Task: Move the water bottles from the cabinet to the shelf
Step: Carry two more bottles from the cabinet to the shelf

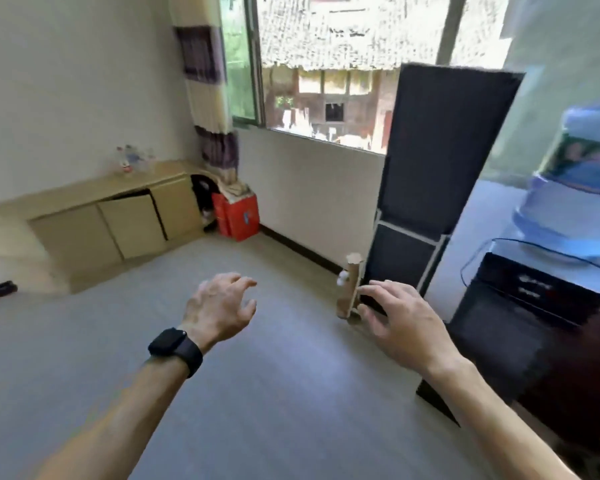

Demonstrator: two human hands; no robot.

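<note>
Both bare forearms are stretched out over the wide grey floor point(278, 393); the left hand point(219, 308), above a black wristwatch point(175, 349), and the right hand point(400, 322) are spread, fingers apart, with nothing held. Clear plastic water bottles point(132, 161), blurred, are clustered at the back edge of the low beige wooden cabinet point(94, 216) top, near its right corner. Open floor is left between. A tall black panelled shelf point(430, 174) is seen only from behind.
</note>
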